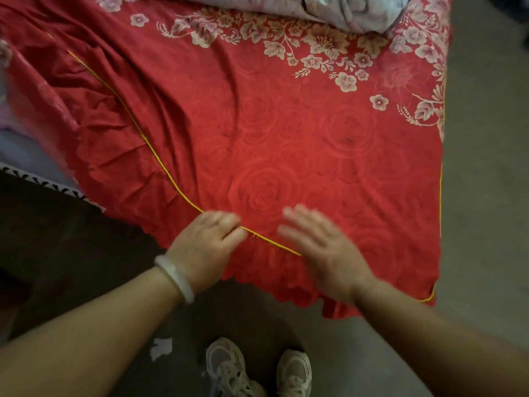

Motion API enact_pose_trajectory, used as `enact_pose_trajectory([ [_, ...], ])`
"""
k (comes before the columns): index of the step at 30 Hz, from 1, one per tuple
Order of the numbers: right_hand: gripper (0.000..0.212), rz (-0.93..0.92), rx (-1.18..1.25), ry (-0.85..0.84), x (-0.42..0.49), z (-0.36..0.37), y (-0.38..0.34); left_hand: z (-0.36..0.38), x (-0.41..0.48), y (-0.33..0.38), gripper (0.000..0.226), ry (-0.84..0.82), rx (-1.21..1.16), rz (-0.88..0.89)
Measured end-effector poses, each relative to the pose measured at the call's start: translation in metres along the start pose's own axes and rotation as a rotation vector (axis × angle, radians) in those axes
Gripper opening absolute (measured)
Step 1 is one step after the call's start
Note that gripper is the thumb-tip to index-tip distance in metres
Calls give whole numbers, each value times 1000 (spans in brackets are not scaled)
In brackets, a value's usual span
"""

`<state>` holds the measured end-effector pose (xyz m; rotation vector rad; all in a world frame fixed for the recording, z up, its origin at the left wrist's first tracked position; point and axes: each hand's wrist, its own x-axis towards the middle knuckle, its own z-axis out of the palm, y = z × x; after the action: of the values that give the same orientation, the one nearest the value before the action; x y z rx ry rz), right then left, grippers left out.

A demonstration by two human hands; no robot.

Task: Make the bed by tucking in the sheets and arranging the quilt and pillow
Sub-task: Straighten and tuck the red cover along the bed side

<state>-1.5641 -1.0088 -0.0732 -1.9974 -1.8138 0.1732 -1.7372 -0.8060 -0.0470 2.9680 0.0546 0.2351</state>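
Sheet (286, 144) (red, rose-patterned) lay across the bed, rumpled at left. I saw the left hand (206, 247), fingers curled, pinching its yellow piping (272, 242). The right hand (323, 253) lay flat on it, fingers spread. Quilt (343, 10) sat bunched at the far edge.

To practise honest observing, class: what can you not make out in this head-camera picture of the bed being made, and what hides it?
- Head view: right hand is motion-blurred; contact with the red sheet unclear.
- Head view: left hand has curled fingers hiding whether it pinches the yellow piping.
- Head view: quilt is cut off by the top edge.
- Head view: pale fabric at the left edge is blurred.
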Motion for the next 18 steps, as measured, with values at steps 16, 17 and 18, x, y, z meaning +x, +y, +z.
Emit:
enact_pose_trajectory([
  [16,101,168,-336,-303,-72,8,14,33,15,36,133,-524,77,-188],
  [17,100,174,-320,-311,-70,6,12,29,11,28,131,-499,35,-149],
  [18,98,174,-299,-318,-70,3,10,25,7,21,125,-471,-2,-110],
])
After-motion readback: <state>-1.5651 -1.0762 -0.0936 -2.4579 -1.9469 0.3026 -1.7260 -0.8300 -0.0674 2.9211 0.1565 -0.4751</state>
